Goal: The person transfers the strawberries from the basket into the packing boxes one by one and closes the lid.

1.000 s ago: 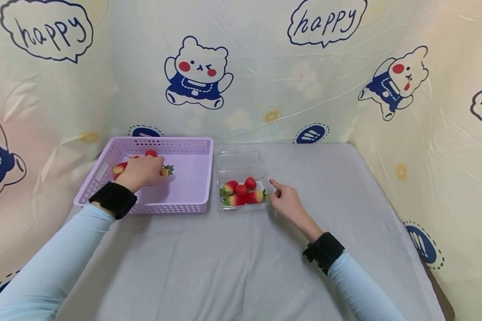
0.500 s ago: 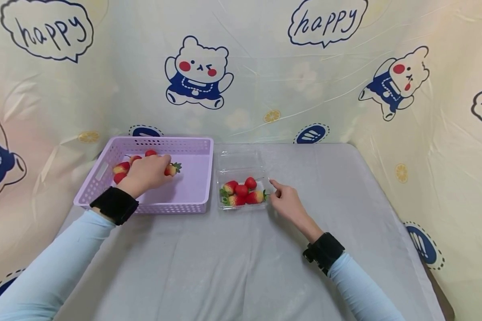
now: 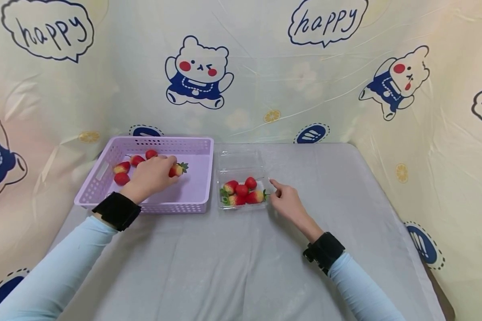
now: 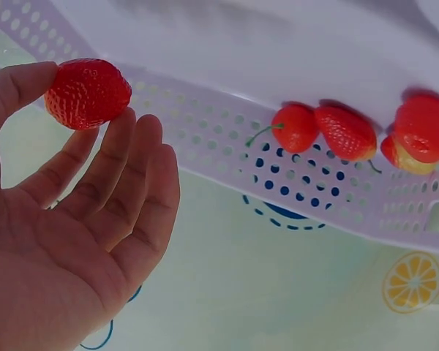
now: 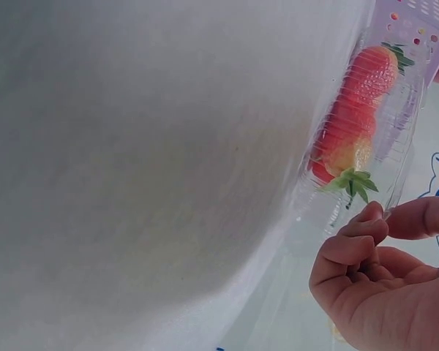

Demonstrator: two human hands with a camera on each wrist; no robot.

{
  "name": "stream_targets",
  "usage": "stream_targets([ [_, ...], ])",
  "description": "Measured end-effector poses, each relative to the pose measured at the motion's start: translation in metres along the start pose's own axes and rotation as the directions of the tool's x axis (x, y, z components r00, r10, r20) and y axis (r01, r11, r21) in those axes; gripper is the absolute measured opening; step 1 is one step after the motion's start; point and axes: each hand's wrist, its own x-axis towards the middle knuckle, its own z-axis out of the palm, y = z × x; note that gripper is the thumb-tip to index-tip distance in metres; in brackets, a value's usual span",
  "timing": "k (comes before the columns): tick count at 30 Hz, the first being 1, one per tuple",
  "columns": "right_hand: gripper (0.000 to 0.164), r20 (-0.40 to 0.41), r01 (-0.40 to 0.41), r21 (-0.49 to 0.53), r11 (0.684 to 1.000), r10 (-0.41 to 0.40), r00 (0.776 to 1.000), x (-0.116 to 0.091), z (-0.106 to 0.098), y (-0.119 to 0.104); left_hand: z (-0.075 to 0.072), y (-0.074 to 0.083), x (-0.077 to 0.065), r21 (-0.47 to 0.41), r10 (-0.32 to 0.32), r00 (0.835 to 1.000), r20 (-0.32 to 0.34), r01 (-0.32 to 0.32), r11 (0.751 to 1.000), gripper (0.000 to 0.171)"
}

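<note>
Clock read from head view. Left hand (image 3: 151, 176) pinching a strawberry (image 3: 177, 170) between thumb and fingertips, leaf end at 3 o'clock, over the purple basket (image 3: 189, 189); can't tell if it's off the floor. Four more red fruits (image 3: 122, 167) in there, 9 to 12 o'clock of that hand. Clear box (image 3: 243, 207) just beside the basket at its 3 o'clock, lid (image 3: 239, 160) open toward 12, strawberries and round fruits (image 3: 242, 190) inside. Right hand (image 3: 288, 203) at the box's 4 o'clock, thumb and index pinching its rim
</note>
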Motion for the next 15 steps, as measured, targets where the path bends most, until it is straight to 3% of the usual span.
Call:
stream_targets([
  [15, 0.054, 0.001, 0.000, -0.004, 1.000, 0.000, 1.000, 0.000, -0.001, -0.001, -0.003, 0.020, -0.001, -0.024, 0.013, 1.000, -0.015, -0.013, 1.000, 0.053],
])
